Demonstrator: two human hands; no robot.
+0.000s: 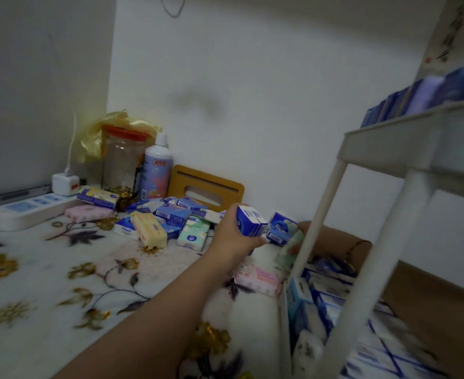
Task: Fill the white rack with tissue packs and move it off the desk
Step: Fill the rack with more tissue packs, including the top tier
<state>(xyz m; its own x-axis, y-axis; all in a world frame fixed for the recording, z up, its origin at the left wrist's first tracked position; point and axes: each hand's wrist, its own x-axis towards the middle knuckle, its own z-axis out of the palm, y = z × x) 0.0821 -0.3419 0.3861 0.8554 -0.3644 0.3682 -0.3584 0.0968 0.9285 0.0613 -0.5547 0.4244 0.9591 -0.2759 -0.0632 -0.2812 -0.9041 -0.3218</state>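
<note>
The white rack (389,140) stands at the right on the floral desk cover (61,269). Blue tissue packs (422,97) line its upper shelf, and more packs (324,296) fill the lower tier. My left hand (231,236) grips two blue-and-white packs (250,220) just left of the rack's front post. My right hand (307,231), partly hidden behind that post, holds a blue pack (278,231) and a pale green one (291,246). A pile of loose packs (170,217) lies by the wall. A pink pack (258,279) lies beside the rack's base.
Along the back left are a power strip (25,212) with a plugged-in charger (64,183), a red-lidded jar (124,157), a bottle (155,168) and a wooden tissue-box lid (206,187). Another pink pack (88,213) lies near the strip. Walls close off the back and left.
</note>
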